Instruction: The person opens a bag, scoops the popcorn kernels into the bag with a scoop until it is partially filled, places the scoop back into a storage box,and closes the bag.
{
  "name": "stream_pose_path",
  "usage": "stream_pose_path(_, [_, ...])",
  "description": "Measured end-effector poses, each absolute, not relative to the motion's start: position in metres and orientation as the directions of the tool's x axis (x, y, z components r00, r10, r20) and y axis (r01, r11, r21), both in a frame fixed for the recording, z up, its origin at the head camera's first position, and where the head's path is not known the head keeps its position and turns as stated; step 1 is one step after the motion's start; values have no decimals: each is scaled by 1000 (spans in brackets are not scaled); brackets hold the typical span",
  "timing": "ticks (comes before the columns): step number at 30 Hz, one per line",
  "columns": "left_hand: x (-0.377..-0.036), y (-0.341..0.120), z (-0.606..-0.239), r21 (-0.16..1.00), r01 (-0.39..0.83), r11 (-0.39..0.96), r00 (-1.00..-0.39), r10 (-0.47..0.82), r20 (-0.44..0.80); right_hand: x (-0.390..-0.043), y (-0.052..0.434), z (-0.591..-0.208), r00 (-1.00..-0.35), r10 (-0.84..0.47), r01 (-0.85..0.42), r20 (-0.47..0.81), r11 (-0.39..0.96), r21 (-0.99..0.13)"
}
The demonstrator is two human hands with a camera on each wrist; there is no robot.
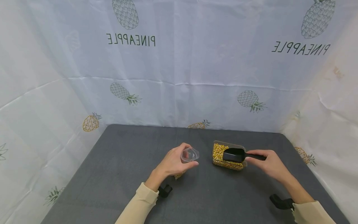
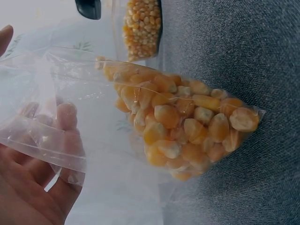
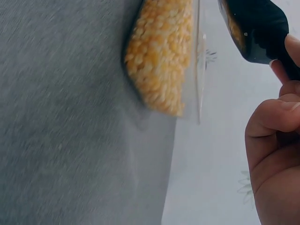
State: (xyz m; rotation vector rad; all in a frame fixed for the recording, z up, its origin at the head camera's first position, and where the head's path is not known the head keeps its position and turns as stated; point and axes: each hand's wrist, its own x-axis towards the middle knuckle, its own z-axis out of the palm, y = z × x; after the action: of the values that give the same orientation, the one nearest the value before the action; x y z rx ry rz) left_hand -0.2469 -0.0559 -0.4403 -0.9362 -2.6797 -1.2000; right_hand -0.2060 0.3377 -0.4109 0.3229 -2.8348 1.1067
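Observation:
My left hand (image 1: 175,160) holds a clear plastic bag (image 1: 190,154) by its mouth, which gapes between thumb and fingers. Corn kernels (image 2: 187,122) fill the bag's pointed lower end, close to the tabletop in the left wrist view. To the right, my right hand (image 1: 269,163) grips the handle of a black scoop (image 1: 234,155). The scoop hangs over a clear plastic container (image 1: 230,144) of corn kernels, apart from it in the right wrist view (image 3: 201,89). Some yellow shows at the scoop's edge; how much it carries is hard to tell.
Both the bag and the container are on or over a dark grey table (image 1: 134,152). A white curtain (image 1: 179,62) with pineapple prints surrounds the table's back and sides. Black straps (image 1: 279,202) sit at both wrists.

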Motion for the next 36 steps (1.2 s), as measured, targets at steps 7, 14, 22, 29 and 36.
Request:
stream_pose_path(7, [-247, -55, -440, 656, 546, 520, -817, 503, 281, -204, 353, -413, -983, -147, -181, 107, 729, -660])
stream_pose_path(14, [-247, -55, -440, 653, 548, 523, -816, 504, 282, -206, 365, -415, -983, -153, -182, 101, 743, -644])
stream_pose_path(22, [-247, -55, -439, 663, 545, 514, -816, 506, 279, -207, 372, -415, -988, -146, -132, 38, 712, -690])
stream_pose_path(29, [-246, -55, -439, 665, 538, 518, -820, 505, 270, -209, 370, -415, -982, -182, -171, 53, 733, -659])
stream_pose_path(36, [-248, -55, -442, 656, 537, 530, -822, 504, 266, -211, 364, -419, -980, -189, -180, 56, 744, -643])
